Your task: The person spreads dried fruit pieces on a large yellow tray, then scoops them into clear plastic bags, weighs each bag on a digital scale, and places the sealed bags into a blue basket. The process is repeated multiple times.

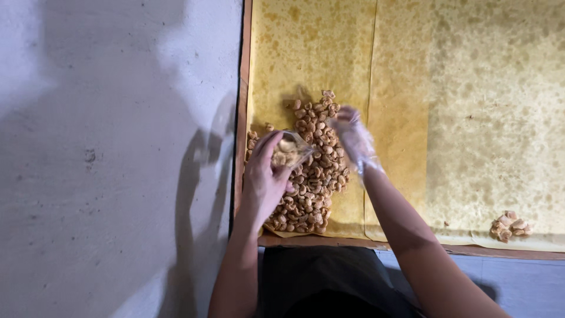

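Two hands work over a heap of small golden-brown fried snack pieces lying on the left part of a wide surface lined with yellow, oil-spotted paper sheets. The left hand is bare, its fingers curled closed around a small clear bag that already contains some pieces, held just above the heap's left edge. The right hand, covered by a thin transparent plastic glove, hovers over the heap's upper right side; it is blurred, so whether its fingers are spread or closed cannot be told. A second, much smaller cluster of pieces sits well apart near the surface's front right edge. A brown wooden rim borders the surface on the left, beside a pale grey concrete floor crossed by shadows.
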